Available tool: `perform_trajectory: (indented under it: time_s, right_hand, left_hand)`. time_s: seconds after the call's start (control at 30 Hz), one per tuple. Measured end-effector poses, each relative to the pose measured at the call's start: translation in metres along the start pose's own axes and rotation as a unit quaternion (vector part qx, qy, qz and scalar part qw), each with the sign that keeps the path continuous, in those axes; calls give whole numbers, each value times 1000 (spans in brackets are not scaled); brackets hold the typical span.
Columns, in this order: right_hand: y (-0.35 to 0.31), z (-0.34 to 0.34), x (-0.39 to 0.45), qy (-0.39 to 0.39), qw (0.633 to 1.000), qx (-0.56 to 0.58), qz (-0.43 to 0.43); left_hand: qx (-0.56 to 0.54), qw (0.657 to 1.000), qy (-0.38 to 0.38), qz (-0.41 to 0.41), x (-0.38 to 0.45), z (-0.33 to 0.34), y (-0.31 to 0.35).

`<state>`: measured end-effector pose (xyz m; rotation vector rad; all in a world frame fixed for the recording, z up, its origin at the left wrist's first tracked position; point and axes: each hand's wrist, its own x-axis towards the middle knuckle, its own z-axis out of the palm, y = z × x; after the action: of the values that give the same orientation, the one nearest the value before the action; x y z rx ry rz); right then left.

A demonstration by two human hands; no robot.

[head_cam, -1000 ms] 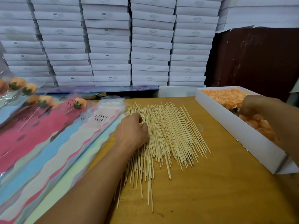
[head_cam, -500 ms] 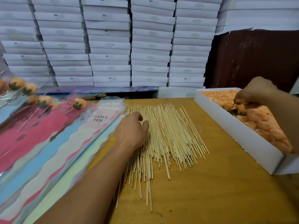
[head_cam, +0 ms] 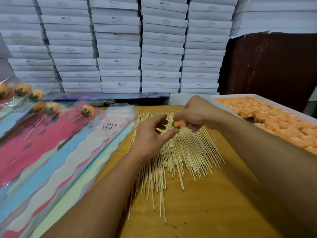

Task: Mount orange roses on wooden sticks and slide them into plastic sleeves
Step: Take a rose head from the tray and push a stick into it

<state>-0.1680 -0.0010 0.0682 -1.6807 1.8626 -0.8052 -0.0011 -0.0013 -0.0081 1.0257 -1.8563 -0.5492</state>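
Two bare hands meet over the heap of wooden sticks (head_cam: 173, 157) that lies fanned out on the bench (head_cam: 214, 203). The sticks are far too many to count. The right hand (head_cam: 193, 112) has its fingers curled round one orange rose (head_cam: 179, 124), held just above the far part of the stick heap with its green base turned toward the left hand. The left hand (head_cam: 151, 134) hovers just beside that rose, thumb and forefinger reaching for it with the fingers loosely spread; whether a stick lies pinched between them cannot be told against the heap beneath.

Right of the stick heap stands one white box (head_cam: 223, 107) packed with loose orange roses (head_cam: 277, 121) — dozens, set tight together. Left of the stick heap lie the plastic sleeves (head_cam: 72, 152), overlapping in a slanted fan of pink, blue, white and pale green bands; two show the words LOVE YOU. At the far end of that fan, further from the heap, about seven finished roses on sticks (head_cam: 88, 111) rest inside sleeves, the nearest one plainly showing its green leaves and thin stem.

Beyond the stick heap, against the wall, rise stacks of flat white cartons (head_cam: 118, 48) — five columns side by side, with more at the upper right above a dark brown panel (head_cam: 274, 69).
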Motion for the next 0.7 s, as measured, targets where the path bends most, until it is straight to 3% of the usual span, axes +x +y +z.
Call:
perform_trajectory:
  time_s: [0.23,0.33,0.4,0.43,0.5,0.57,0.7]
  right_hand:
    - [-4,29,5,-26,999,41,-18]
    - [2,24,9,-122,980,156,-2]
    - [11,25,16,-117,970,213,33]
    - [15,30,21,-78,977,193,42]
    - [23,45,29,12,999,16,32]
    - [25,62,34,61,986,-152,11]
    - [19,80,43,101,970,-223,4]
  left_hand:
    - [-32,999,9,11,0,-4,-3]
    - [-33,999,24,-30,3,-7,-10]
    - [-27,995,66,-65,7,-8,-15]
    - [-33,992,89,-86,8,-9,-17]
    - [-53,983,125,-124,11,-11,-20]
    - [-64,977,145,-140,13,-13,-22]
    - [-63,974,169,-136,14,-14,-22]
